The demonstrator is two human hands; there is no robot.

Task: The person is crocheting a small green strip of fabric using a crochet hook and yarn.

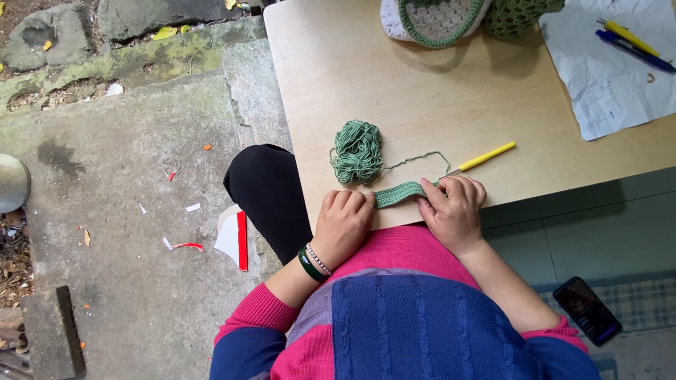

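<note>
Two hands are pinching a green crochet strip (399, 193) at the table (451, 105) edge: left hand (343, 225) curled on its 9 o'clock end, right hand (454, 210) gripping the 3 o'clock end. Its long axis is running 9 to 3. A yellow hook (486, 156) is lying at the right hand's 1 o'clock, nearer it; yarn (358, 151) is sitting at 12. Fingertips are hiding the strip's ends.
</note>
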